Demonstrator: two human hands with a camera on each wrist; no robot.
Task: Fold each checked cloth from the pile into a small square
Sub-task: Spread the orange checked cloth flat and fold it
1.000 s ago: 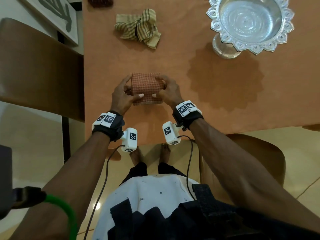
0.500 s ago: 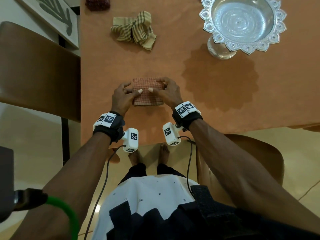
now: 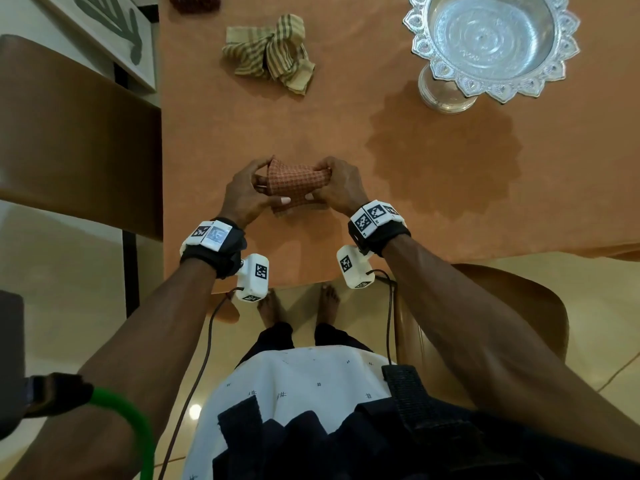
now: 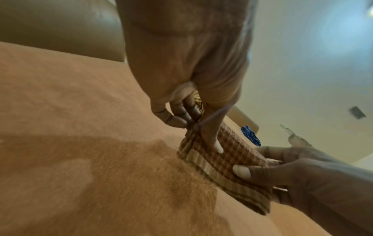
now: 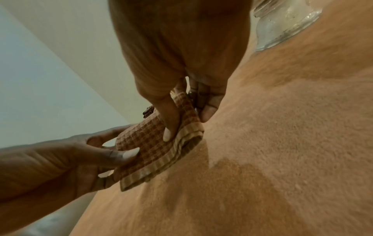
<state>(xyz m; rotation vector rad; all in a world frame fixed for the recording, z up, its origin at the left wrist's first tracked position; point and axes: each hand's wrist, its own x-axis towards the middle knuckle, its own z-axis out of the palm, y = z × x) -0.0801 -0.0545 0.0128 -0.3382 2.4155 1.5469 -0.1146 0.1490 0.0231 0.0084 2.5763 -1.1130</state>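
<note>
A folded red checked cloth [image 3: 294, 183] is held between both hands near the table's front edge, its far side raised off the table. My left hand [image 3: 254, 187] pinches its left side, thumb on top and fingers behind. My right hand [image 3: 329, 185] pinches its right side the same way. In the left wrist view the cloth [image 4: 228, 161] shows several stacked layers with a pale striped hem. In the right wrist view the cloth [image 5: 153, 143] hangs between the two thumbs. A crumpled olive checked cloth [image 3: 270, 53] lies farther back on the table.
The table [image 3: 415, 220] has an orange covering. A silver footed bowl [image 3: 491, 43] stands at the back right. A dark red folded cloth [image 3: 194, 0] sits at the far edge. Brown chairs [image 3: 69, 133] stand at the left and under my right arm.
The red cloth lay flat on the table under both hands; now both hands pinch its sides and its far edge has come up off the table.
</note>
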